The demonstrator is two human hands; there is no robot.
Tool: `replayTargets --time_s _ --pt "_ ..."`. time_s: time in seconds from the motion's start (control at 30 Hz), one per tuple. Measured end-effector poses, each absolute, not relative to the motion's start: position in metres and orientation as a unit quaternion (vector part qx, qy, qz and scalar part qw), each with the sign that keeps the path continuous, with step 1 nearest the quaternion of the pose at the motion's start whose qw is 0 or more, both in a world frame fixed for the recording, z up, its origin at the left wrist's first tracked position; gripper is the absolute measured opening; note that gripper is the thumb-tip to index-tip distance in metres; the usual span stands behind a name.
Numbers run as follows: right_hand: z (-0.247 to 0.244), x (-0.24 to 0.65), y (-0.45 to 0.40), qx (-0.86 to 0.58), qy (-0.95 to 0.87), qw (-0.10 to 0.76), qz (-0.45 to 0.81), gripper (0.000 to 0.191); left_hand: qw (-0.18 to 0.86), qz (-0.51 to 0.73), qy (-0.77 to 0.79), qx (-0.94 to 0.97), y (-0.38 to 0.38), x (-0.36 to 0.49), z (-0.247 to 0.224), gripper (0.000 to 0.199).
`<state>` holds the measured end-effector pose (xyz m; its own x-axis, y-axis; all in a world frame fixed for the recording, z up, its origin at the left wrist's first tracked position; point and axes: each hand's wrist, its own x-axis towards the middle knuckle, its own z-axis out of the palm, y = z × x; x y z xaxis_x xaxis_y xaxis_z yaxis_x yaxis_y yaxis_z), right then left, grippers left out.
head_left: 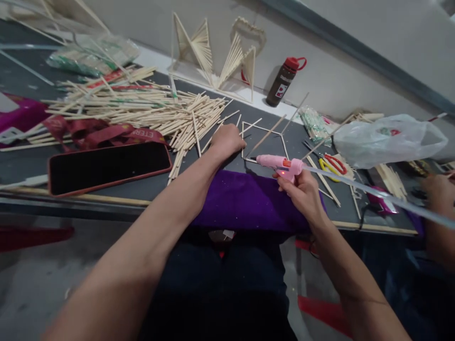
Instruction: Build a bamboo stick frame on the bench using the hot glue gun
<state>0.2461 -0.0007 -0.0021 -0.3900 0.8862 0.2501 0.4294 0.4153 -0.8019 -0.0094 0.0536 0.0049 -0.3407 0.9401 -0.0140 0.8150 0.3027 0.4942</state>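
Observation:
My right hand point(304, 192) is wrapped around the handle of a pink hot glue gun point(279, 162), and a small light glows on its body. A long translucent glue stick point(355, 184) runs out of its rear to the right. The dark nozzle points left, close to the lower left corner of a many-sided frame of thin wooden sticks point(263, 128). At that frame's left side, my left hand point(229, 141) is closed, fingertips against the stick there; its fingers are partly hidden. Purple cloth point(252, 199) covers the table edge below both hands.
Loose wooden sticks point(142, 106) lie piled left, behind a phone point(110, 168) and a red lanyard point(106, 131). Stick models point(199, 49) and a bottle point(282, 83) stand at the wall. Right are scissors point(332, 166), a plastic bag point(387, 142) and another person's hand point(441, 194).

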Motion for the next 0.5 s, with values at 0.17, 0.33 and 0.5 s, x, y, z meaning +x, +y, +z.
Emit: replayTargets --time_s 0.17,0.33,0.5 --pt "0.0 0.239 -0.004 -0.425 -0.8 0.321 0.277 0.028 0.169 0.231 0.786 0.548 0.053 -0.009 0.003 0.042" --pt "0.009 0.226 -0.007 -0.433 -0.831 0.299 0.18 0.029 0.193 0.26 0.777 0.54 0.052 -0.009 0.003 0.045" --pt "0.015 0.212 -0.01 -0.401 -0.867 0.277 0.102 0.021 0.216 0.293 0.76 0.539 0.054 -0.012 -0.001 0.048"
